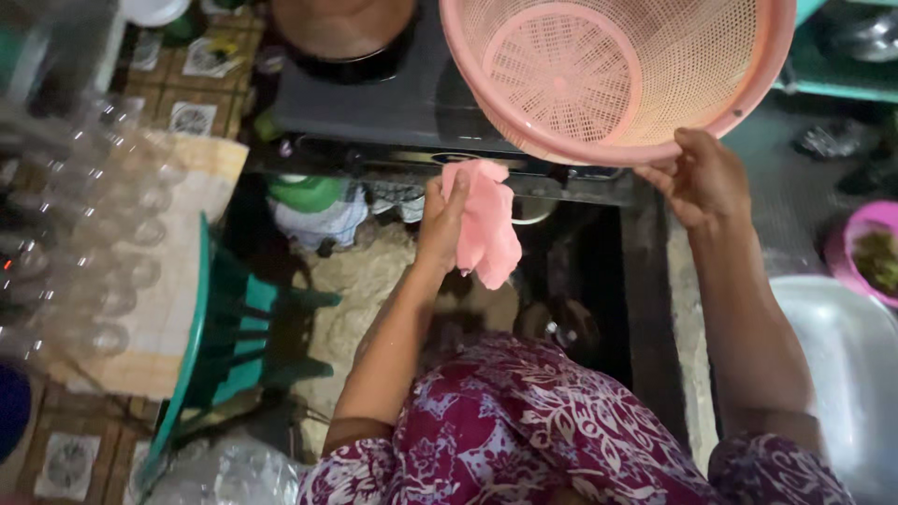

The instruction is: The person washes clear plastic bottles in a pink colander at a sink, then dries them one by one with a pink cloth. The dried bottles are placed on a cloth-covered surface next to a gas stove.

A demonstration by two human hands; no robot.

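Observation:
My left hand (441, 220) grips a pink cloth (488, 229) that hangs down from the fingers, just below the front edge of a dark stove top (374, 103). My right hand (702, 176) holds the rim of a large pink plastic colander (608, 75), tilted so that its perforated inside faces me. The cloth sits just under the colander's lower rim, not clearly touching it. A floral purple garment (524, 430) covers my lap at the bottom.
A brown pot (341, 28) stands on the stove at the top. A green plastic chair (224, 346) is at the left beside several clear plastic bottles (112, 234). A metal basin (842, 365) and a pink bowl of greens (875, 252) lie at the right.

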